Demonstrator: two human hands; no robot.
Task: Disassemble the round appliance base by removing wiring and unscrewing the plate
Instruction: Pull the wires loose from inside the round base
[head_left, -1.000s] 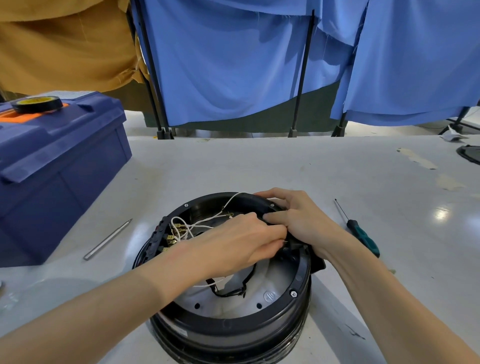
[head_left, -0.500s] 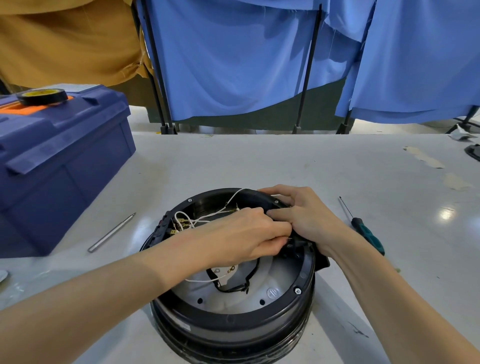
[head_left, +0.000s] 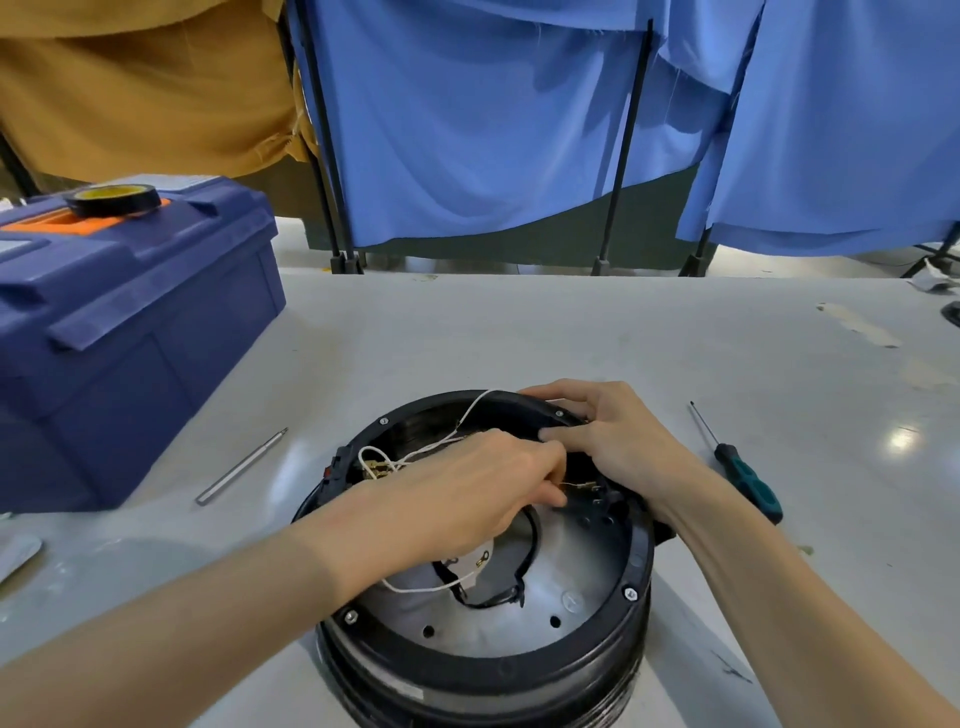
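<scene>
The round appliance base (head_left: 483, 660) sits on the counter (head_left: 467, 332) at its near edge, open side up. A black ring with screws in it runs round the top. Inside lies the grey metal plate (head_left: 571, 577), with small holes near its front. A black cable loop (head_left: 522, 582) and a loose white lead lie on the middle of the plate.

The left hand (head_left: 467, 499) reaches in from the near left. Its fingers are curled inward, and the tips pinch a thin wire (head_left: 576, 485) that ends in a small metal terminal by the right inner wall. Past its knuckles, white wires (head_left: 415, 452) bunch at brass terminals on the left inner wall, and one strand runs up over the far rim.

The right hand (head_left: 618, 441) grips the base's far right rim, with the fingers bent over the outer edge and the thumb pressed on the inside, almost touching the left hand.

A green-handled screwdriver (head_left: 748, 483) lies on the counter just right of the base. A slim metal rod (head_left: 241, 466) lies to the left. Further left stands a blue toolbox (head_left: 130, 332), with a roll of black tape (head_left: 117, 200) on its lid. Blue curtains (head_left: 467, 130) and a mustard cloth (head_left: 145, 88) hang behind the counter.
</scene>
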